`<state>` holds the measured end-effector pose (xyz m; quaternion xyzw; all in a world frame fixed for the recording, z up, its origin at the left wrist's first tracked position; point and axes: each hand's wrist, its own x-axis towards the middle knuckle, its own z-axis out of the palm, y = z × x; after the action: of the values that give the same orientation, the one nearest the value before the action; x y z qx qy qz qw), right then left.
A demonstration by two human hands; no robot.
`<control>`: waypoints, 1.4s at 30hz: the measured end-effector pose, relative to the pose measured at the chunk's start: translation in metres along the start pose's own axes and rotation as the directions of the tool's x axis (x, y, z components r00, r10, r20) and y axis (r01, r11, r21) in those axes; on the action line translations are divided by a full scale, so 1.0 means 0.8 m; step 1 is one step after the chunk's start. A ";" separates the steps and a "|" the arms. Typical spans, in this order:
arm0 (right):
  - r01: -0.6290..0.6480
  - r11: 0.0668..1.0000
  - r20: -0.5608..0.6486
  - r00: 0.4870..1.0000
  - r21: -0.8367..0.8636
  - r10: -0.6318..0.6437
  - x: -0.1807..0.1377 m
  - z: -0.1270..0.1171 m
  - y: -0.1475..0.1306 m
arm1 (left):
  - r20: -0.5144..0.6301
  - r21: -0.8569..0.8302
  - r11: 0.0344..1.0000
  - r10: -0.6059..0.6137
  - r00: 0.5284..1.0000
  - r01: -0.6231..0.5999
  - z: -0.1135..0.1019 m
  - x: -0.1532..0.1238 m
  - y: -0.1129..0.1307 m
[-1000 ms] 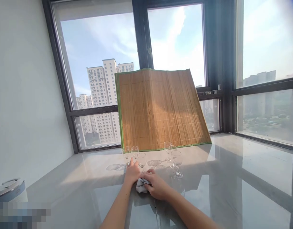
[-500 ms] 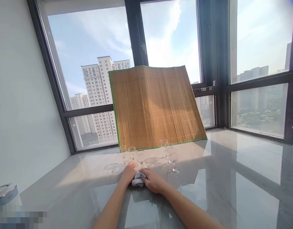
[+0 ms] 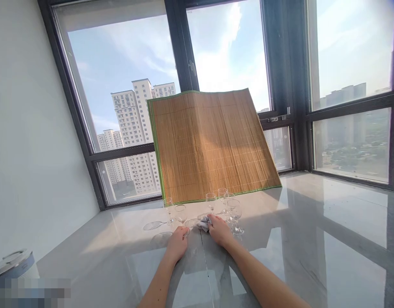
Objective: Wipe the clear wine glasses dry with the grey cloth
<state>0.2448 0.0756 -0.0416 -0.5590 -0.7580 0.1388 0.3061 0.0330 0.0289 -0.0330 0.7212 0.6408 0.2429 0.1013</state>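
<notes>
- Fingers together and flat, our left hand (image 3: 177,244) rests on the counter (image 3: 312,239), holding nothing, its tips near a glass (image 3: 181,213).
- Our right hand (image 3: 220,229) bunches the cloth (image 3: 203,223) in closed fingers, low on the counter just beside more glasses (image 3: 234,210).
- We judge wiping is in hand; further strokes call for care around the stems.

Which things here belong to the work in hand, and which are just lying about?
In hand: right hand gripping the grey cloth; left hand resting on the counter at the foot of a stemmed glass; the other glasses beside the cloth.
Lying about: bamboo mat leaning against the window; round lidded container at the left edge.
</notes>
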 end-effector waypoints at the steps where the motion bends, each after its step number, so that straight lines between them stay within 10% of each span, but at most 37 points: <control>1: -0.003 1.000 -0.004 1.000 0.000 0.003 0.001 0.000 0.002 | 0.004 -0.016 1.000 -0.003 1.000 0.003 0.000 -0.001 0.001; 29: 0.050 0.999 0.001 0.999 0.006 -0.050 0.000 -0.004 0.000 | -0.044 -0.026 1.000 -0.019 0.999 0.017 -0.004 -0.007 0.032; 42: 0.207 0.966 0.013 0.977 0.152 -0.211 -0.015 -0.005 -0.007 | -0.226 -0.198 0.954 -0.267 0.937 0.224 0.003 0.000 0.021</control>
<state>0.2454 0.0620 -0.0391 -0.4493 -0.8044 0.1704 0.3493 0.0490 0.0265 -0.0273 0.5875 0.7107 0.3709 0.1101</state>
